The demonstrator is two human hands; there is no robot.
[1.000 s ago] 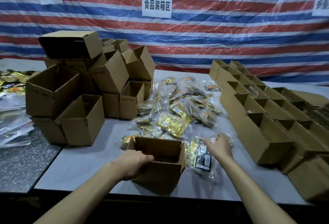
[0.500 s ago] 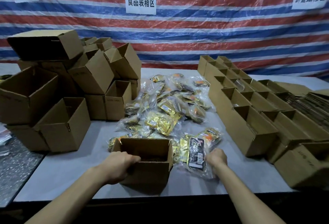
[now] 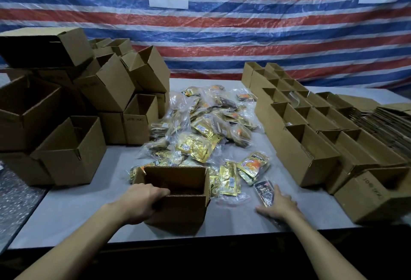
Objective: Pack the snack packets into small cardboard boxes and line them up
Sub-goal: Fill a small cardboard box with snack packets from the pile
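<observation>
An open small cardboard box (image 3: 178, 204) stands near the table's front edge. My left hand (image 3: 142, 202) grips its near left rim, fingers curled over the edge into the box. To its right, my right hand (image 3: 279, 204) lies with straight, spread fingers on a dark snack packet (image 3: 263, 192) in a clear bag, close to the front edge. A pile of gold and orange snack packets (image 3: 200, 137) in clear bags spreads across the middle of the table behind the box.
Empty open boxes (image 3: 71, 146) are stacked in a heap on the left. On the right, open boxes (image 3: 307, 153) stand in rows, with flattened cardboard (image 3: 391, 117) beyond them. The grey table (image 3: 73, 213) is bare in front of the left heap. A striped tarp hangs behind.
My right hand has drawn the dark packet right and nearer the front edge, away from the box, and its fingers have spread. My left hand keeps its grip on the box.
</observation>
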